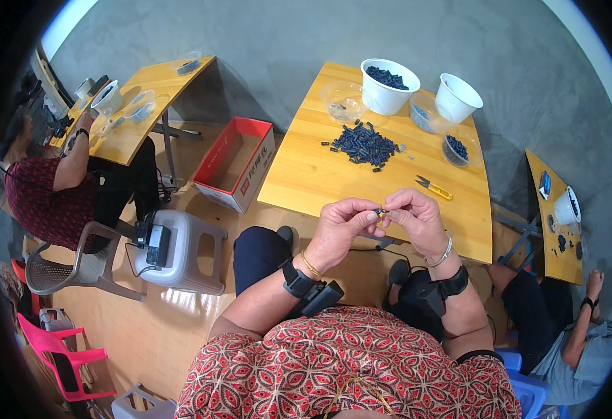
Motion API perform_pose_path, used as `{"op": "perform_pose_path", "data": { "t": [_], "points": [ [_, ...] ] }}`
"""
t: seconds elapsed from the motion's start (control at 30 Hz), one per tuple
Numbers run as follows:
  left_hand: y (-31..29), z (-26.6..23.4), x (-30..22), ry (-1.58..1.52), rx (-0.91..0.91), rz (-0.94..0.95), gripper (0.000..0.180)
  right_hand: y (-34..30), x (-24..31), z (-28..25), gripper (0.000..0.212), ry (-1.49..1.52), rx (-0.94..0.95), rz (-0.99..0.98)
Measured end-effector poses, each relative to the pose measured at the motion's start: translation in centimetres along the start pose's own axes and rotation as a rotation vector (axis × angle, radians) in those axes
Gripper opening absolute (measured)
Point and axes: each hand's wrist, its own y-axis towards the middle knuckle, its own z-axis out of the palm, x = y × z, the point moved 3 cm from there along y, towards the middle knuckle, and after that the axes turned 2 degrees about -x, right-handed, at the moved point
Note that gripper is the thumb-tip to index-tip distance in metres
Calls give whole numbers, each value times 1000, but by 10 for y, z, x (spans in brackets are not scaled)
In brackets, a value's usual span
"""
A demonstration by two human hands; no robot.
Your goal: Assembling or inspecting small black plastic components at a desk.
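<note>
Both of my hands meet above the near edge of the wooden table. My left hand (341, 227) pinches a small dark cylindrical piece (378, 211) between thumb and fingertips. Against it, the thumb and fingers of my right hand (418, 216) are pinched together; what they hold is too small to make out. Beyond my hands lies a loose pile of small dark blue cylindrical pieces (365, 145). Yellow-handled thread snips (434, 187) rest on the tabletop, to the right of the pile.
At the table's (299, 167) far side stand a white tub (388, 98) of dark pieces, another white tub (457, 99) and clear bowls (344, 103). A red-and-white carton (232, 174) and grey stool (184, 251) are to the left. People work at tables on both sides.
</note>
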Motion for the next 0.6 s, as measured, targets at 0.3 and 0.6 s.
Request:
{"op": "perform_pose_path", "data": {
  "t": [0.3,0.6],
  "points": [
    [0,1,0,8,5,-19,14,-1,-3,-2,6,-43,-2,14],
    [-1,-3,-1,9,-16,-161,11,-2,5,0,10,-255,56,-53]
  ]
}}
